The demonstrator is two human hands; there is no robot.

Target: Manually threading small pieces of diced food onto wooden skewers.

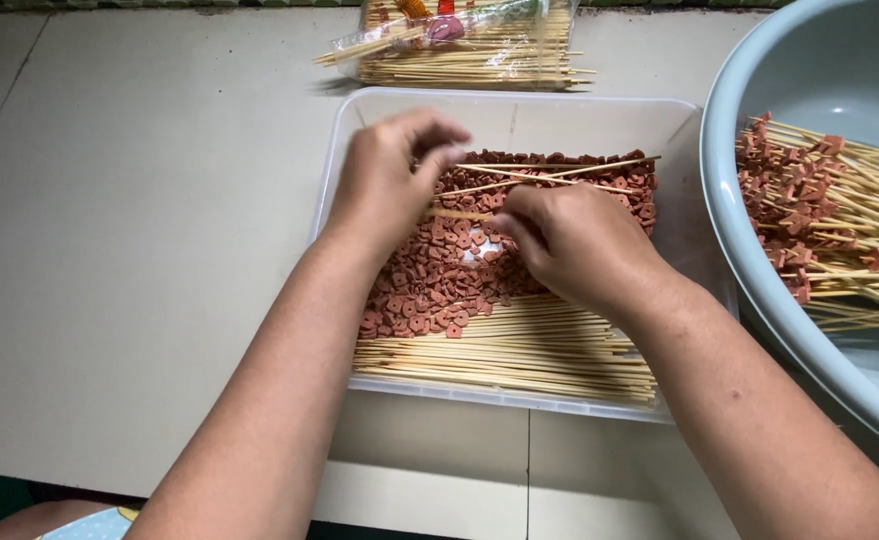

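Observation:
A clear plastic tray (pixel 355 120) holds a heap of small reddish-brown sausage slices (pixel 430 290) and a bundle of bare bamboo skewers (pixel 500 360) along its near side. My left hand (pixel 385 180) is over the tray's left part, fingers closed on a few thin skewers (pixel 550 175) that stick out to the right over the slices. My right hand (pixel 575 240) rests on the heap, fingertips pinched at the slices beside the skewers' near end. What the fingertips pinch is hidden.
A large pale-blue basin (pixel 750 260) at the right holds several skewers threaded with slices (pixel 820 210). A clear bag of spare skewers (pixel 470 45) lies behind the tray. The beige tabletop (pixel 130 230) stretches to the left; its front edge is near me.

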